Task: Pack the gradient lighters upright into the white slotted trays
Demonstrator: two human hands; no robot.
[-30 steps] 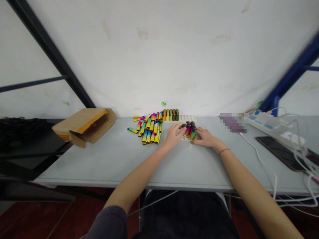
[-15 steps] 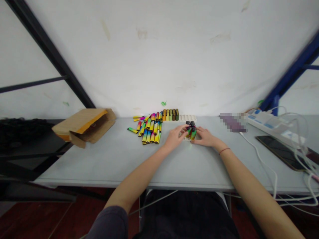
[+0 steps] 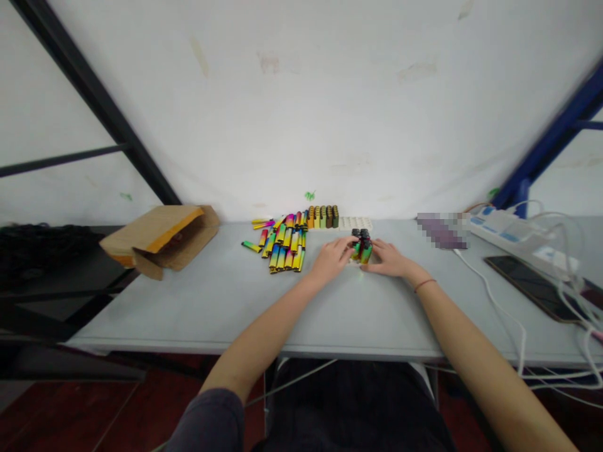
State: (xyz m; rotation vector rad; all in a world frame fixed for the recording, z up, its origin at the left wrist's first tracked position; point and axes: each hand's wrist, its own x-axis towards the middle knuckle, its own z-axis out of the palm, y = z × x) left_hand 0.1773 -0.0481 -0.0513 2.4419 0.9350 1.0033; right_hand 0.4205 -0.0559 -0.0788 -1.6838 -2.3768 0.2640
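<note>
As left hand [image 3: 332, 258] and right hand [image 3: 391, 260] meet, upright lighters [image 3: 361, 246] sit clamped between them.

Grey table [image 3: 188, 314] is carrying loose gradient lighters [image 3: 282, 248] lying at 11 o'clock, a white tray [image 3: 355, 223] sitting at 12, a cardboard box [image 3: 160, 238] sitting at 10, a power strip [image 3: 511, 235] and black phone [image 3: 530, 287] lying at 2.

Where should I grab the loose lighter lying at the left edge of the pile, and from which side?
Pinch the lighter at its middle, probably from the left and above. It lies flat and slanted, its left end free of the pile, so its long sides look open for finger and thumb.
</note>
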